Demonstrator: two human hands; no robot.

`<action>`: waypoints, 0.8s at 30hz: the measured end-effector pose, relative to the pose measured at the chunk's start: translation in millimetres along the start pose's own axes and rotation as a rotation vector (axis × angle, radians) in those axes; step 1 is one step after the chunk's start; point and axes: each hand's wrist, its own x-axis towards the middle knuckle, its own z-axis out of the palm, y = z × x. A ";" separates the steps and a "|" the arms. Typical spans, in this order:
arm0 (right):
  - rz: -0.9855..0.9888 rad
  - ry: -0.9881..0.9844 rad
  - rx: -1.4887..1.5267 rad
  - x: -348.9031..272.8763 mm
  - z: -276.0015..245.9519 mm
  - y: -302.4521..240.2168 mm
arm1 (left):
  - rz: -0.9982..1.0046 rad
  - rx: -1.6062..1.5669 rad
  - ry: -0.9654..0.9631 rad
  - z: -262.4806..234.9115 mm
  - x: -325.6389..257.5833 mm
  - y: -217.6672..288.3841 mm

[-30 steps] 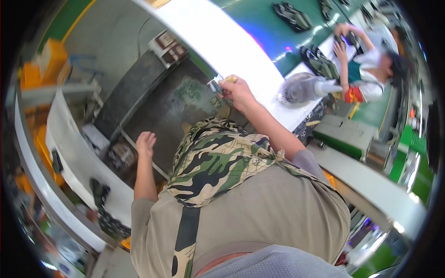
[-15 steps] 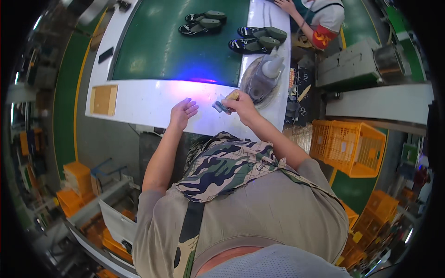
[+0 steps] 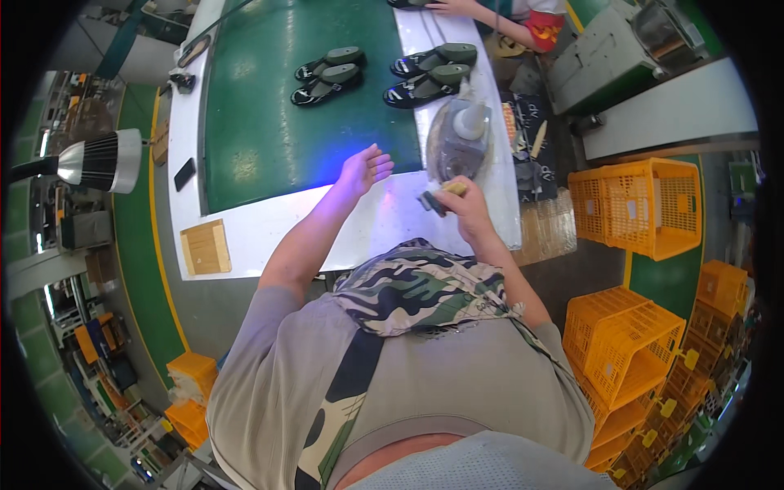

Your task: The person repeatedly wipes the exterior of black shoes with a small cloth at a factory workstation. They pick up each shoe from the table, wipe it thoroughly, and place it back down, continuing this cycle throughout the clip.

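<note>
My right hand (image 3: 465, 207) is closed on a small brush (image 3: 433, 202) with a yellowish handle and a dark, blocky head, just above the white table edge. Close beyond it a grey plastic bottle (image 3: 461, 155) with a translucent top stands on a stained round base. My left hand (image 3: 367, 169) is open and holds nothing, its fingers stretched to the right over the near end of the green belt (image 3: 269, 163). A pair of dark shoes (image 3: 327, 88) rests farther along the belt. Another pair (image 3: 426, 87) is beside the belt, on the white strip beyond the bottle.
A phone (image 3: 185, 174) and a tan board (image 3: 206, 247) lie on the left of the table. At the far right, a person's arm (image 3: 502, 24) reaches toward another shoe. Orange crates (image 3: 637, 204) stand on the right. A lamp (image 3: 102, 161) hangs at the left.
My left hand has moved forward and right, from over the white table to over the belt's near end. My right hand still holds the brush, nearer the bottle. The view has shifted.
</note>
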 end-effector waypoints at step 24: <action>0.075 0.048 -0.278 84.0 10.1 32.6 | -0.013 -0.138 0.441 -11.4 166.9 197.0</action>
